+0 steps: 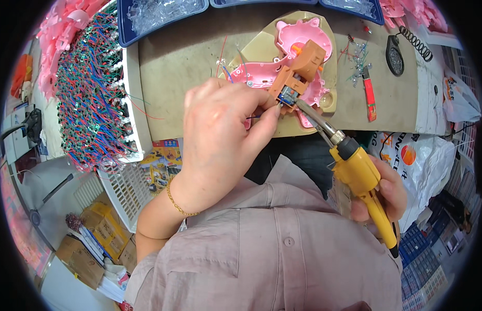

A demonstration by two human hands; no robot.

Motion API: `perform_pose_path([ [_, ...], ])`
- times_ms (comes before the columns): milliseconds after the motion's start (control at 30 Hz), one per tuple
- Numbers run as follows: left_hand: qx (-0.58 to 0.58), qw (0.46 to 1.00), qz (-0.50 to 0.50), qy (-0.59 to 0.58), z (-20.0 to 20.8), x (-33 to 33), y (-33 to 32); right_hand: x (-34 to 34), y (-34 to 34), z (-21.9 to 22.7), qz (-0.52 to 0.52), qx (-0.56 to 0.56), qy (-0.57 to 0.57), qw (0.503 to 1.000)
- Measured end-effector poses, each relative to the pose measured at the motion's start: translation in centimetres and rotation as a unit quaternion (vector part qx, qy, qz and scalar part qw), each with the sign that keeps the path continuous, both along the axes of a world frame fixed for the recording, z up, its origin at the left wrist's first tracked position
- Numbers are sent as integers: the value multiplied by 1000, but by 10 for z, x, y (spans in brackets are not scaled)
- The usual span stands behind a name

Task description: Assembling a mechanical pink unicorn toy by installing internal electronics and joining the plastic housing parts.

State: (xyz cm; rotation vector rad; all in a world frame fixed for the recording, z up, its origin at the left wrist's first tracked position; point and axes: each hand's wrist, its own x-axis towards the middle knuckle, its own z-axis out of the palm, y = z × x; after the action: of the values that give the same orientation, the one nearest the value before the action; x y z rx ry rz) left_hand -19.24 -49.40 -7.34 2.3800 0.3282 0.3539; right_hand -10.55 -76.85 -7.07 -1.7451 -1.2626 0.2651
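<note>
Left hand: our left hand (217,119) reaches over the bench (184,67), thumb and forefinger pinched together on a thin dark wire (254,117).
Right hand: our right hand (390,189), at the near right, has its fingers wrapped round a yellow soldering gun (357,173), whose barrel slants far and left.
Tip: it is right at the small metal part (288,96) in the brown plastic piece (308,59); we cannot tell whether they touch.
Workpiece: the brown piece lies across a pink shell (305,33), which sits in a tan fixture (265,44) mid-bench.
In the way: our left fingers cover the shell's near left part, and the barrel crosses the fixture's near edge.
Far side: blue trays (126,26) hold clear plastic pieces (158,11).
Left: a white tray (139,98) is heaped with wired boards (93,93), a few wires straying over the bench; pink parts (65,31) pile beyond.
Right: we see loose wired bits (359,59), a red-handled knife (370,96) and a black oval object (394,57) beside a coiled cord (414,44).
Below bench: a white crate (124,189) and cartons (103,230) stand left, a white plastic bag (427,160) right.
</note>
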Motion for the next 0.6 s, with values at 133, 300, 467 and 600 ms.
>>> perform_pose_path([
  [133,6,1000,1,19,2,-2,0,1,15,-6,-27,112,-67,991],
  [300,57,993,60,-80,-2,-16,10,6,0,-7,-52,100,-31,993],
  [467,-73,989,122,-31,-18,-24,38,-4,-7,6,-134,67,96,984],
  [600,-311,920,206,-122,-9,-24,28,-1,-2,1,-164,104,78,978],
])
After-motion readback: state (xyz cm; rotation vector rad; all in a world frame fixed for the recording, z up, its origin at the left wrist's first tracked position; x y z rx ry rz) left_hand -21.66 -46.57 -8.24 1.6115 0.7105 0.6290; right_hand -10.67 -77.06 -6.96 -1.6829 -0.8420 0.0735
